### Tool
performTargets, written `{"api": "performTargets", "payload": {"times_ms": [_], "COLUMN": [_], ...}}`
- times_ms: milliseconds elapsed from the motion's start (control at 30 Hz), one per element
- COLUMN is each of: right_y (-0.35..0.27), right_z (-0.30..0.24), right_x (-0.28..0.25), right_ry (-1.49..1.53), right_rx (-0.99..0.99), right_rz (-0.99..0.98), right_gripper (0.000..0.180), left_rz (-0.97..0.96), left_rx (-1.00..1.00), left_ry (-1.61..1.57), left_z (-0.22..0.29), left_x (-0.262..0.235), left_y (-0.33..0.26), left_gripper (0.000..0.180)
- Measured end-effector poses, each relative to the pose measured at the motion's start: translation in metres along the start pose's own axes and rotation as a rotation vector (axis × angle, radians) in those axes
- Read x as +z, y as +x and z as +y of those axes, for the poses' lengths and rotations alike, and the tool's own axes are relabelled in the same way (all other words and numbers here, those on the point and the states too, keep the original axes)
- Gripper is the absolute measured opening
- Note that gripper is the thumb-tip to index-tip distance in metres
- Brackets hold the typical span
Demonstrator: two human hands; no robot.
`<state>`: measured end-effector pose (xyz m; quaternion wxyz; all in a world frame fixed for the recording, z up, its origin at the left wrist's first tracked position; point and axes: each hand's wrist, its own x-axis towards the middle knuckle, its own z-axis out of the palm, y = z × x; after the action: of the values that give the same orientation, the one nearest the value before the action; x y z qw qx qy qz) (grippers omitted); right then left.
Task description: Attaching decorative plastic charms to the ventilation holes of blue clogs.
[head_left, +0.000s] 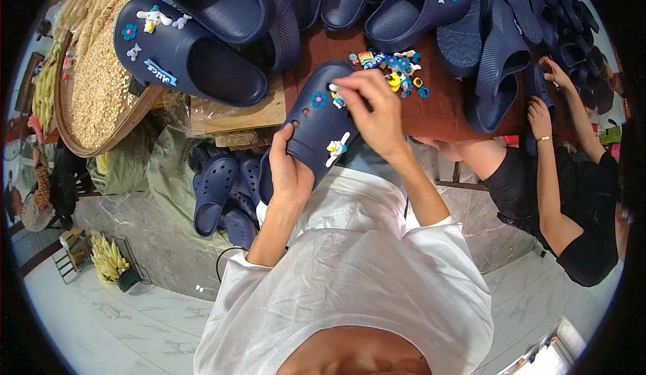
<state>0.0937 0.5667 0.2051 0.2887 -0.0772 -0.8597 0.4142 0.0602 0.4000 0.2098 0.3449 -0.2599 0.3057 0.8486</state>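
Note:
A navy clog with round holes is held in front of my chest, toe pointing away. My left hand is closed round its side near the heel, thumb on the upper. Over the toe, my right hand pinches a small white shoe charm against the upper; the fingers partly hide it. A blue flower charm and a white cartoon figure charm sit on the same clog. Just beyond my right hand, a pile of colourful charms lies on the brown cloth.
A navy clog with charms lies at the far left, among more clogs along the back. Loose clogs hang or lie below the table's left part. At left is a basket of grain. A person in black handles footwear at right.

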Motion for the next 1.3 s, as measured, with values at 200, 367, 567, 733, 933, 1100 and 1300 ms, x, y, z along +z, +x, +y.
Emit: {"api": "performTargets", "payload": {"times_ms": [200, 367, 567, 733, 933, 1100, 1300], "right_y": [-0.018, -0.018, -0.01, -0.012, -0.013, -0.011, -0.015], "right_z": [0.056, 0.085, 0.093, 0.073, -0.003, -0.033, -0.036], "right_x": [-0.04, -0.05, -0.047, -0.046, -0.021, 0.011, 0.015], "right_ry": [-0.335, -0.432, -0.513, -0.449, -0.05, 0.079, -0.059], "right_rx": [0.195, 0.335, 0.295, 0.267, 0.098, -0.033, -0.18], "right_rz": [0.193, 0.246, 0.193, 0.255, 0.143, 0.022, -0.028], "right_gripper": [0.012, 0.016, 0.017, 0.016, 0.016, 0.018, 0.019], "left_rz": [-0.045, -0.081, -0.026, -0.023, -0.047, -0.091, -0.083], "left_rx": [-0.047, -0.063, -0.046, -0.019, -0.003, 0.086, 0.146], "left_ry": [-0.024, -0.122, -0.122, -0.121, -0.062, 0.003, 0.075], "left_z": [0.005, 0.003, 0.001, -0.002, -0.003, -0.012, -0.015], "left_x": [-0.001, -0.003, 0.002, -0.001, 0.006, 0.007, 0.003], "left_y": [-0.002, 0.0, -0.004, -0.002, -0.011, -0.014, -0.017], "left_gripper": [0.039, 0.042, 0.041, 0.039, 0.04, 0.033, 0.03]}}
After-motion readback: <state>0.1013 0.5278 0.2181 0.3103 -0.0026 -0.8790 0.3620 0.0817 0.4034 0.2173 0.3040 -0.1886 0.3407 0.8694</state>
